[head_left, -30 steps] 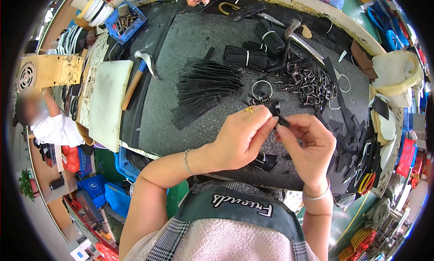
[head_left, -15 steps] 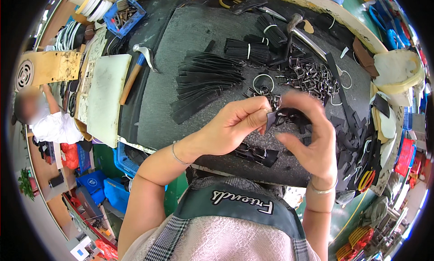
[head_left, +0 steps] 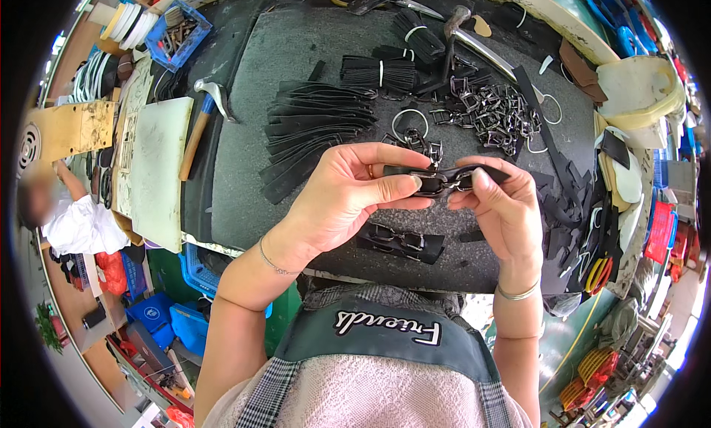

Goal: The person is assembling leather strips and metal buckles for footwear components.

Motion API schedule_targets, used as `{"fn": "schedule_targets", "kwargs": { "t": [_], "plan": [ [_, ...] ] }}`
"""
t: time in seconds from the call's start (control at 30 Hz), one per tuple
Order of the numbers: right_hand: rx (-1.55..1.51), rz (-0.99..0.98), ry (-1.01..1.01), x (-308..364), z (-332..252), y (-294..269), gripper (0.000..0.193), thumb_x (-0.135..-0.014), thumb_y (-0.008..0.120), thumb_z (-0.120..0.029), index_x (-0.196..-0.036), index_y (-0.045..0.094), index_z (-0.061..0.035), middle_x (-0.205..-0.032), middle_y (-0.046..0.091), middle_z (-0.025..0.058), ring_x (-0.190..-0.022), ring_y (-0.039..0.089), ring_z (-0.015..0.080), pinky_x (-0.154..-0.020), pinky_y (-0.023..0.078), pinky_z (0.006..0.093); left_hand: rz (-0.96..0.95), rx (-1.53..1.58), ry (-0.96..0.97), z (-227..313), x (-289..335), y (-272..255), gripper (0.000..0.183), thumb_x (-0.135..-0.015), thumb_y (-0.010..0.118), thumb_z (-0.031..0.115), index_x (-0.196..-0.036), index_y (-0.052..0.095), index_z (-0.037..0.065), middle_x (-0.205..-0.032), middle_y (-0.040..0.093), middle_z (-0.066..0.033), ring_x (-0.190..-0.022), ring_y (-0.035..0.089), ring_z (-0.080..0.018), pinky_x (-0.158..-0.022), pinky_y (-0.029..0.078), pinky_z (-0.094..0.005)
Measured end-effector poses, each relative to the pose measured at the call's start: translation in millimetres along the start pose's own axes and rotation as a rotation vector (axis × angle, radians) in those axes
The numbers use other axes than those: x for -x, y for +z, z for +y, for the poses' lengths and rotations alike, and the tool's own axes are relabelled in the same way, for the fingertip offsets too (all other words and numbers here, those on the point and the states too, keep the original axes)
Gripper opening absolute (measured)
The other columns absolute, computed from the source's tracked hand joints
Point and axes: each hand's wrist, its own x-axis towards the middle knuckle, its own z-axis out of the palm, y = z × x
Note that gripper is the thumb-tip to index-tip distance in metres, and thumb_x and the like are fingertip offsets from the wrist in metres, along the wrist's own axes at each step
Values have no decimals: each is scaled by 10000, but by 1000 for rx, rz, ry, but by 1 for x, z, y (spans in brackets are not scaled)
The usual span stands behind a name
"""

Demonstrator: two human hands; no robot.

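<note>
The left hand (head_left: 333, 192) has the left end of a dark strap piece pinched between thumb and fingers, and the right hand (head_left: 508, 214) pinches the right strap end (head_left: 495, 174); both grips look closed. Between them, above the near part of the black mat (head_left: 296, 46), the chain-like metal buckle (head_left: 446, 182) spans the two ends, roughly level.

For a good result, the links are probably best held flat and untwisted, with each pinch close to the metal so the folds cannot slip. An even, light pull should show whether the ends line up; a hard tug could skew them. A similar strap with metal links (head_left: 400, 241) lies just nearer on the mat, while loose buckles (head_left: 496, 117) sit far right and fanned black strips (head_left: 315, 124) far left, both clear of the fingers.
</note>
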Motion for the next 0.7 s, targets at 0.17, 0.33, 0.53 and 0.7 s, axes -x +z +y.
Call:
{"fn": "schedule_targets", "kwargs": {
  "t": [0.17, 0.33, 0.53, 0.7],
  "plan": [
    [-419, -232, 152, 5, 12, -14, 284, -917, 537, -138, -1051, 589, 107, -834, 660, 179, -676, 662, 257, -642, 538, 339, -175, 231, -99, 0, -4, -10, 205, -835, 604, -32, -1035, 603, -81, -901, 656, -143, -829, 662, -205, -742, 596, -363],
    [-214, 59, 65, 5, 6, -6, 204, -894, 554, -73, -1013, 618, 79, -836, 659, 169, -682, 650, 232, -638, 538, 322, -78, 22, 47, 0, -7, -15, 214, -825, 620, -35, -1037, 609, -63, -810, 645, -89, -767, 649, -152, -738, 596, -353],
    [-521, -117, 217, 13, 10, -5, 140, -883, 584, -84, -919, 627, 44, -759, 618, 108, -555, 499, 127, -526, 411, 259, -352, 268, -63, -9, -11, -22, 187, -816, 623, -48, -1002, 616, -63, -814, 645, -85, -770, 650, -152, -737, 596, -342],
    [-97, 145, -50, 23, 5, -9, 126, -833, 630, -26, -942, 621, 39, -843, 625, 92, -731, 596, 149, -663, 505, 285, -100, -5, -74, -8, -14, -9, 212, -824, 624, -11, -1031, 606, -55, -908, 630, -87, -793, 642, -175, -737, 593, -374]
  ]
}}
